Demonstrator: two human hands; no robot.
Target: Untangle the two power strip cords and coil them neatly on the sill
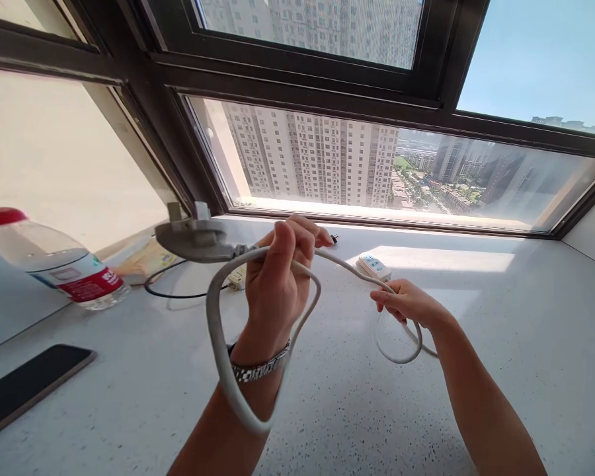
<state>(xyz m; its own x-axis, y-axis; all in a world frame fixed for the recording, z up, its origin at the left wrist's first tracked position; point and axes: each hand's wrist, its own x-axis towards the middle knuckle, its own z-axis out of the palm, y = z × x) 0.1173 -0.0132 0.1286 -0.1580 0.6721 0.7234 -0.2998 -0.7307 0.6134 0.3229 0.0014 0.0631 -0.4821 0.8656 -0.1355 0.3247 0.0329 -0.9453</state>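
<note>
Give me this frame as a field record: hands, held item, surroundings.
left hand: fist closed on white cable, raised above counter
right hand: pinches same cable farther along
cable: one loop hangs past left wrist; grey flat head at its end
on counter: water bottle, dark phone, white device with blue buttons

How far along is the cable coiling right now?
Done: one large loop of the thick white cable hangs around the left forearm, gripped by the left hand. In hand: the right hand pinches the next stretch, curled in a smaller loop. Left: the tail beyond it lies loose on the speckled white counter.
</note>
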